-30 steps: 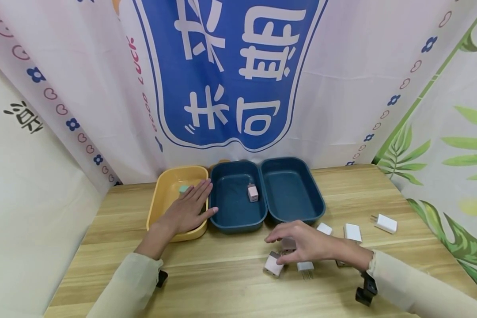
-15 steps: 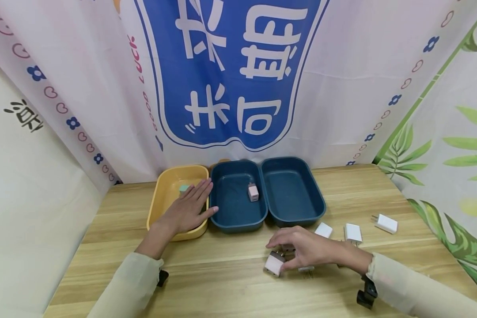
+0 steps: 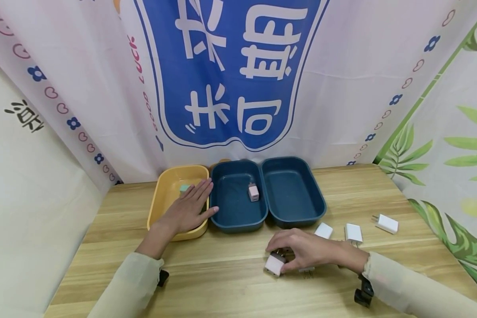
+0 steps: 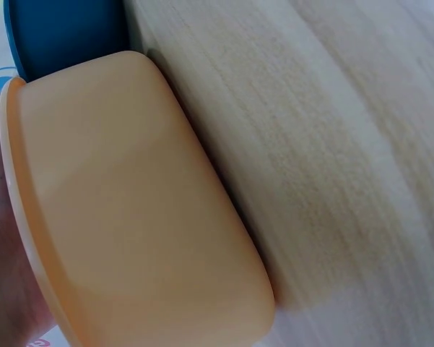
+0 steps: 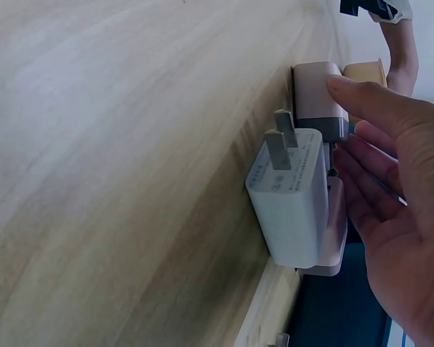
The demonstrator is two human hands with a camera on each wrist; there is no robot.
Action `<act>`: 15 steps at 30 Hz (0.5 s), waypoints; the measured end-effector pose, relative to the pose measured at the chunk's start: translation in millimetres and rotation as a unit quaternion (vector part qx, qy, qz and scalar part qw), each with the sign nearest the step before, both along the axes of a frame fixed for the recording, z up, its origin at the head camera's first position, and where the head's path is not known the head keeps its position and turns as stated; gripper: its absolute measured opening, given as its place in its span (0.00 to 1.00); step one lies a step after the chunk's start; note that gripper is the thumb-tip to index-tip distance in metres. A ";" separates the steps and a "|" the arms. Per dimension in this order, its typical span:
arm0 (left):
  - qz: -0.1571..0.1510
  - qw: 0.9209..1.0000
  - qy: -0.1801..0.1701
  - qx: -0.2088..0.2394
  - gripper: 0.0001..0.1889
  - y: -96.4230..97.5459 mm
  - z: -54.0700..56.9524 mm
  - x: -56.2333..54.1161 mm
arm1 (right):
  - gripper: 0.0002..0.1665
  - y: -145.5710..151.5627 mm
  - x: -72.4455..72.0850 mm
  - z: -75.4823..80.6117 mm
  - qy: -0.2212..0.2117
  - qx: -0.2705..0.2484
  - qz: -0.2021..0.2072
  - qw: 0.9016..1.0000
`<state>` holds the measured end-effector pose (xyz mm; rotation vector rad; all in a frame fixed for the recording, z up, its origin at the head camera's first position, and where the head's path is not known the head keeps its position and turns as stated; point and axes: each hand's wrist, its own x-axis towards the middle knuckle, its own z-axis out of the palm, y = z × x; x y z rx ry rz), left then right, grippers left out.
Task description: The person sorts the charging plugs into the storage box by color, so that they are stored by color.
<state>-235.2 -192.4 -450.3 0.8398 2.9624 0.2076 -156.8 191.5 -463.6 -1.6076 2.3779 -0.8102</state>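
Table (image 3: pixel 222 287): carries the middle blue tray (image 3: pixel 232 203); yellow tray (image 3: pixel 168 190) at its 9 o'clock. Left hand (image 3: pixel 187 213): on yellow tray, fingers straight. Right hand (image 3: pixel 308 248): thumb touches pink charger (image 3: pixel 274 265), blue tray's 5 o'clock; finger clamping cannot be told.

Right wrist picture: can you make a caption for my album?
Right hand touching a pink charger, near a two-pronged white charger.

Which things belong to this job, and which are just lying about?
Likely the job's:
boxy pink-grey plastic charger at the right hand
loose boxy white plastic chargers
yellow rounded plastic tray
navy rounded plastic trays

Seemingly just around:
printed white cloth backdrop
black wrist devices
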 end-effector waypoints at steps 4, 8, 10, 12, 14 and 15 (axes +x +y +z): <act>0.000 1.000 -0.001 0.000 0.47 0.4 0.2 0.5 | 0.26 -0.5 -1.3 -0.4 -0.005 0.008 0.013 1.000; 0.000 1.000 -0.003 0.001 0.47 0.5 0.3 0.5 | 0.25 -1.3 -2.3 -0.8 -0.004 0.014 0.022 1.000; 0.000 1.000 -0.003 0.001 0.47 0.5 0.3 0.3 | 0.25 -1.9 -2.8 -1.0 -0.004 0.015 0.023 1.000; 0.001 1.000 -0.003 0.000 0.47 0.2 0.2 0.2 | 0.24 -2.6 -3.2 -1.1 -0.006 0.016 0.023 1.000; 0.001 1.000 -0.002 -0.001 0.47 0.0 0.1 -0.1 | 0.24 -3.4 -3.6 -1.5 -0.005 0.016 0.025 1.000; 0.000 1.000 -0.002 -0.001 0.48 0.0 0.1 -0.3 | 0.24 -3.8 -3.7 -1.7 -0.003 0.014 0.026 1.000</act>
